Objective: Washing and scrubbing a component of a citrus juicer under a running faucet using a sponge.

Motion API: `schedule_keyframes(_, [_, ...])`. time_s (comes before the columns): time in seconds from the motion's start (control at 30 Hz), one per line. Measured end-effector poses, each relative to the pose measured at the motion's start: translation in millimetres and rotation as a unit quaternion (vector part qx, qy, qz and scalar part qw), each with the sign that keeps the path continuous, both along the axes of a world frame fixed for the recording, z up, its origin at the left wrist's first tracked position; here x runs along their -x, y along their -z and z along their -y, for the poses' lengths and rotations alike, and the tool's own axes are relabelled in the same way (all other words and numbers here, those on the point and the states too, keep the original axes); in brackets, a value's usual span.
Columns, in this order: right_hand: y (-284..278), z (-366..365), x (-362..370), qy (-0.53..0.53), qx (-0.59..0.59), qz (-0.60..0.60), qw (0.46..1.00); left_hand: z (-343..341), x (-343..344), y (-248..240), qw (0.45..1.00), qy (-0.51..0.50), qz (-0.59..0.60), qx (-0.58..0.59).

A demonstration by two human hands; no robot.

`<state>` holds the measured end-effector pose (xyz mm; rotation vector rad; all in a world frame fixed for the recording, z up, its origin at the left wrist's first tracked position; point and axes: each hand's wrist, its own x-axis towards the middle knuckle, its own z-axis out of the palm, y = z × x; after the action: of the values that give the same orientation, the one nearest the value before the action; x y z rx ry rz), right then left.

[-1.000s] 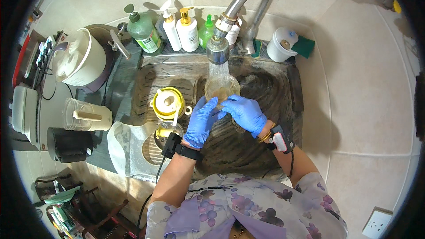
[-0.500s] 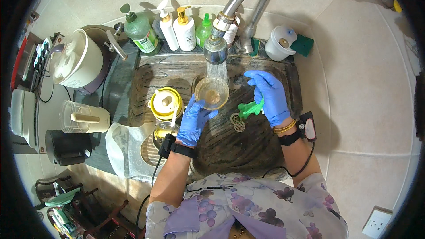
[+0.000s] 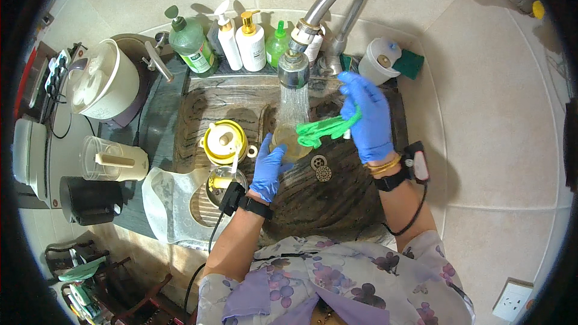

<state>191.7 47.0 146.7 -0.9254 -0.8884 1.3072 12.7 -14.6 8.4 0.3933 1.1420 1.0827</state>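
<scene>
Both my hands wear blue gloves. My left hand (image 3: 267, 171) grips the left side of a clear, yellowish bowl (image 3: 284, 137) in the right basin, under water running from the faucet head (image 3: 294, 73). My right hand (image 3: 368, 121) pinches a green cloth (image 3: 325, 130). The cloth hangs to the left from its fingers, its far end over the bowl's right edge. A small white bit (image 3: 347, 135) shows under the right fingers; I cannot make out what it is. Below the cloth lie a round drain (image 3: 318, 162) and a perforated strainer disc (image 3: 323, 173).
A yellow pot with a cream lid (image 3: 225, 139) and a metal bowl (image 3: 221, 191) sit in the left basin. Several soap bottles (image 3: 250, 45) line the back ledge. A white canister (image 3: 376, 63) and a green scouring pad (image 3: 410, 64) are at the back right.
My right hand has moved up and left, lifting the green cloth from beside the drain toward the bowl. The bowl has come slightly down and tilted in my left hand.
</scene>
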Motion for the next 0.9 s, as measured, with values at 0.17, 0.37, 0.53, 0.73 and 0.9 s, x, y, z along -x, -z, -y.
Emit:
schedule_keyframes(0.17, [84.1,-2.0,-4.2,-0.02,0.012,0.225,0.974,-1.0,-2.7,-3.8,0.998,-0.002,0.047,-0.029])
schedule_keyframes(0.37, [98.9,10.3,0.7,-0.16,-0.085,0.615,0.768,-0.3,-9.1,-22.9,0.996,-0.043,-0.027,-0.076])
schedule_keyframes(0.53, [98.6,5.7,-5.6,-0.154,-0.045,0.631,0.759,0.3,-4.7,-15.1,0.996,-0.032,-0.043,-0.071])
schedule_keyframes(0.73, [81.5,-1.0,-16.7,-0.168,0.006,0.48,0.861,-0.6,3.5,-14.2,0.997,-0.043,-0.024,-0.054])
schedule_keyframes(0.9, [82.4,-2.5,-20.3,-0.091,-0.072,0.491,0.864,-0.4,7.3,-10.8,0.996,-0.056,-0.046,-0.056])
